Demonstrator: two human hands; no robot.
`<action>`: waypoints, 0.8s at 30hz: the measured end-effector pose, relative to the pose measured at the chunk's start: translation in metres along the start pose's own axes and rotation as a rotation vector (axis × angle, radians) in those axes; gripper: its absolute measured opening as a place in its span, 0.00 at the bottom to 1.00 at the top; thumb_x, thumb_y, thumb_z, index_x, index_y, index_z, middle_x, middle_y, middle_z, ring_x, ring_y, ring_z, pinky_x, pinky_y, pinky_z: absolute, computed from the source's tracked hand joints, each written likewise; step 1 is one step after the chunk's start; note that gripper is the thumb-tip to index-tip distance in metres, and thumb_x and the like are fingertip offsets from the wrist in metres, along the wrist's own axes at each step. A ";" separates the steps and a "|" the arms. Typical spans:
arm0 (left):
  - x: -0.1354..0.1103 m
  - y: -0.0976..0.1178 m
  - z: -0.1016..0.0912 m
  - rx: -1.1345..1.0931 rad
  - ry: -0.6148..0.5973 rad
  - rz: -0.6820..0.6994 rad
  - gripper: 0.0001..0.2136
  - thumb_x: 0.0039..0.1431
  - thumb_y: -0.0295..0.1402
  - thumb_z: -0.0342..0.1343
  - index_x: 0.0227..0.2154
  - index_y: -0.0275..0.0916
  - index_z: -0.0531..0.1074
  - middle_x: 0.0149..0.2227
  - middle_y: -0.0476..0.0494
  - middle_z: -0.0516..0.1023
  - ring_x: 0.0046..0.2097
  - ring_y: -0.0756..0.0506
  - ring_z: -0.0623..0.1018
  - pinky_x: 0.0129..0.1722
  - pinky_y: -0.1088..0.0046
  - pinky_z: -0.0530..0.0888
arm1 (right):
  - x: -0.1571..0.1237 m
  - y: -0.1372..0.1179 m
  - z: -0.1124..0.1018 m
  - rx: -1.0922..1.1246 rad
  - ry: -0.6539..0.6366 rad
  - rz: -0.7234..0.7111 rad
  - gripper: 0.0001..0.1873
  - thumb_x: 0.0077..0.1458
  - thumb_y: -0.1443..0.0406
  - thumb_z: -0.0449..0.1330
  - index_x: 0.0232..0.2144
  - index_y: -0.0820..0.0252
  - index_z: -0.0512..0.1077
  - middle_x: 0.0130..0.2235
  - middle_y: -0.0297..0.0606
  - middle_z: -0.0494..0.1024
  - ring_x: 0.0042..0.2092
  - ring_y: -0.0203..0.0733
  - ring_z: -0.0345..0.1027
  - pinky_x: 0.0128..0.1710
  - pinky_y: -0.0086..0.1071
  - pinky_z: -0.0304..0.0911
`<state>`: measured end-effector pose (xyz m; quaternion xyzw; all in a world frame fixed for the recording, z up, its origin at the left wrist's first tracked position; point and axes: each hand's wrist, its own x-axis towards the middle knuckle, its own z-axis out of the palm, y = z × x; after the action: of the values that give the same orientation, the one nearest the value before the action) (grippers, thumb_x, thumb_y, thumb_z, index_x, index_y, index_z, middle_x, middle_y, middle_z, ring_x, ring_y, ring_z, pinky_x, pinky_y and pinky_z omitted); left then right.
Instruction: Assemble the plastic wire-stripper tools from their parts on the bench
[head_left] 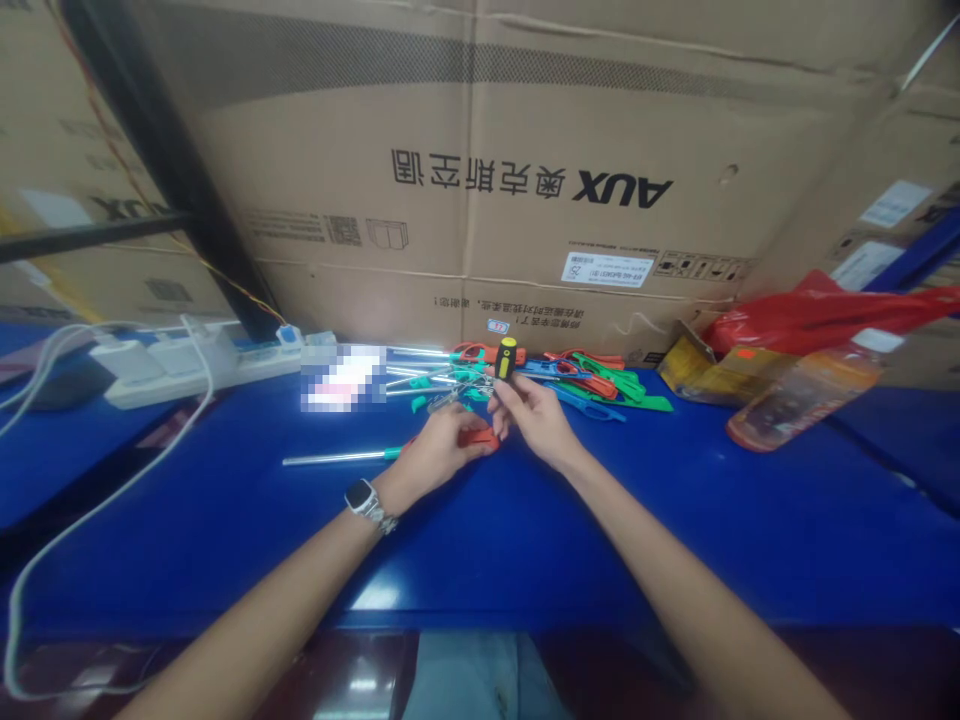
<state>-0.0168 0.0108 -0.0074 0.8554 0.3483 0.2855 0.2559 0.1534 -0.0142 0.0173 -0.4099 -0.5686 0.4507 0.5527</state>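
My left hand point(442, 445) is closed around the red handle of what looks like a stick lighter point(337, 459). Its silver tube with a green collar points left, just above the blue table. In my right hand point(536, 415), closed beside it, is a screwdriver point(507, 358) with a stubby yellow and black handle standing upright. The screwdriver's tip is hidden by my fingers. Behind both hands lies a pile of similar lighters point(600, 378) with red, green and blue handles and silver tubes. Small metal parts among them are too small to make out.
A white power strip point(161, 370) with plugs and a looping cable point(97, 530) is at the left. A tilted plastic bottle point(802, 395), a yellow box point(694, 365) and a red bag point(795, 310) sit at the right. A large cardboard box point(465, 120) stands behind the table point(637, 540).
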 end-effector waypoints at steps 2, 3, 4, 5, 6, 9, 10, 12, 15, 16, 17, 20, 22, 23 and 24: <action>0.000 -0.002 0.001 0.000 0.004 -0.004 0.11 0.56 0.41 0.64 0.36 0.39 0.81 0.34 0.44 0.76 0.36 0.43 0.75 0.38 0.67 0.72 | 0.000 -0.003 -0.002 0.010 -0.010 0.012 0.24 0.46 0.46 0.67 0.33 0.59 0.70 0.31 0.32 0.76 0.23 0.35 0.72 0.21 0.29 0.69; 0.000 -0.004 0.002 0.002 0.006 -0.008 0.11 0.56 0.41 0.64 0.36 0.40 0.81 0.34 0.44 0.76 0.36 0.43 0.75 0.37 0.67 0.72 | 0.001 -0.003 -0.002 0.008 0.027 0.008 0.24 0.43 0.47 0.70 0.31 0.58 0.69 0.31 0.33 0.76 0.23 0.36 0.73 0.19 0.29 0.68; 0.000 -0.006 0.003 0.008 0.008 -0.012 0.11 0.55 0.41 0.64 0.36 0.40 0.81 0.34 0.44 0.76 0.36 0.43 0.75 0.37 0.67 0.72 | 0.002 -0.003 -0.001 0.004 0.080 0.002 0.25 0.41 0.48 0.71 0.30 0.58 0.67 0.30 0.33 0.77 0.22 0.37 0.73 0.17 0.29 0.66; 0.000 -0.007 0.004 0.018 0.013 -0.014 0.10 0.55 0.40 0.64 0.36 0.40 0.81 0.33 0.44 0.76 0.36 0.43 0.75 0.38 0.67 0.72 | 0.004 -0.002 0.002 0.002 0.135 -0.003 0.26 0.39 0.50 0.72 0.29 0.57 0.65 0.29 0.32 0.76 0.20 0.37 0.72 0.15 0.29 0.64; 0.000 -0.008 0.005 0.030 0.020 -0.016 0.10 0.54 0.40 0.65 0.36 0.40 0.81 0.33 0.44 0.75 0.36 0.43 0.75 0.38 0.67 0.71 | 0.005 0.000 0.004 0.004 0.184 -0.002 0.26 0.39 0.50 0.73 0.29 0.56 0.63 0.27 0.31 0.76 0.19 0.38 0.71 0.14 0.29 0.63; 0.001 -0.010 0.007 0.055 0.045 -0.018 0.10 0.53 0.38 0.66 0.36 0.41 0.81 0.33 0.45 0.74 0.36 0.43 0.74 0.39 0.66 0.71 | 0.005 0.004 0.012 0.004 0.255 0.009 0.26 0.41 0.51 0.72 0.29 0.54 0.60 0.21 0.27 0.74 0.16 0.38 0.69 0.14 0.29 0.63; 0.001 -0.010 0.008 0.055 0.051 -0.016 0.09 0.52 0.38 0.67 0.36 0.41 0.81 0.33 0.45 0.74 0.36 0.43 0.74 0.39 0.65 0.71 | 0.004 0.004 0.012 0.003 0.257 -0.001 0.26 0.42 0.51 0.72 0.31 0.54 0.61 0.21 0.25 0.73 0.16 0.37 0.68 0.15 0.29 0.63; 0.001 -0.009 0.007 0.041 0.051 -0.011 0.09 0.52 0.38 0.67 0.36 0.42 0.81 0.32 0.45 0.74 0.36 0.42 0.74 0.39 0.65 0.72 | 0.001 0.004 0.010 0.012 0.204 -0.022 0.24 0.45 0.50 0.70 0.35 0.56 0.64 0.21 0.24 0.72 0.16 0.34 0.67 0.16 0.28 0.64; 0.002 -0.007 0.006 0.018 0.030 -0.007 0.08 0.53 0.38 0.66 0.35 0.41 0.81 0.31 0.45 0.74 0.35 0.42 0.74 0.38 0.65 0.71 | -0.003 -0.001 0.003 0.059 0.043 0.011 0.24 0.49 0.48 0.66 0.37 0.59 0.70 0.26 0.28 0.75 0.21 0.34 0.72 0.20 0.27 0.65; 0.002 -0.006 0.005 0.016 0.022 -0.011 0.08 0.53 0.37 0.66 0.34 0.40 0.81 0.31 0.45 0.73 0.35 0.42 0.74 0.38 0.65 0.71 | -0.003 -0.002 0.001 0.063 0.012 0.028 0.23 0.48 0.48 0.66 0.36 0.60 0.71 0.28 0.30 0.76 0.23 0.35 0.73 0.20 0.27 0.65; 0.003 -0.005 0.005 0.015 0.016 -0.016 0.08 0.53 0.37 0.66 0.34 0.40 0.81 0.32 0.45 0.73 0.35 0.42 0.74 0.38 0.65 0.71 | -0.003 -0.004 0.001 0.056 0.002 0.039 0.23 0.47 0.48 0.67 0.34 0.60 0.71 0.29 0.32 0.76 0.24 0.36 0.75 0.20 0.26 0.64; 0.003 -0.004 0.004 0.011 0.008 -0.037 0.08 0.53 0.37 0.66 0.34 0.39 0.80 0.33 0.44 0.73 0.36 0.42 0.74 0.38 0.65 0.71 | 0.002 -0.004 0.007 0.019 0.072 0.027 0.25 0.40 0.50 0.72 0.27 0.58 0.65 0.28 0.32 0.78 0.22 0.38 0.75 0.16 0.26 0.62; 0.004 -0.004 0.004 0.005 0.001 -0.051 0.09 0.53 0.38 0.65 0.32 0.38 0.80 0.32 0.44 0.73 0.36 0.43 0.73 0.38 0.67 0.70 | 0.005 -0.001 0.015 0.029 0.146 0.023 0.30 0.36 0.49 0.73 0.25 0.55 0.58 0.24 0.29 0.77 0.18 0.39 0.72 0.14 0.27 0.62; 0.004 -0.004 0.004 0.005 -0.003 -0.056 0.08 0.53 0.38 0.65 0.31 0.38 0.79 0.32 0.45 0.73 0.35 0.43 0.73 0.38 0.67 0.70 | 0.007 0.001 0.019 0.036 0.174 0.029 0.31 0.36 0.49 0.73 0.26 0.54 0.56 0.22 0.28 0.76 0.17 0.39 0.71 0.13 0.28 0.63; 0.004 -0.004 0.004 0.005 -0.005 -0.058 0.08 0.53 0.38 0.65 0.30 0.38 0.79 0.32 0.45 0.72 0.35 0.43 0.73 0.38 0.68 0.70 | 0.007 0.003 0.022 0.040 0.200 0.034 0.32 0.37 0.49 0.73 0.26 0.53 0.55 0.20 0.27 0.75 0.16 0.39 0.70 0.13 0.28 0.63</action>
<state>-0.0135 0.0150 -0.0120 0.8464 0.3728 0.2749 0.2629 0.1312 -0.0079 0.0166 -0.4512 -0.4944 0.4283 0.6070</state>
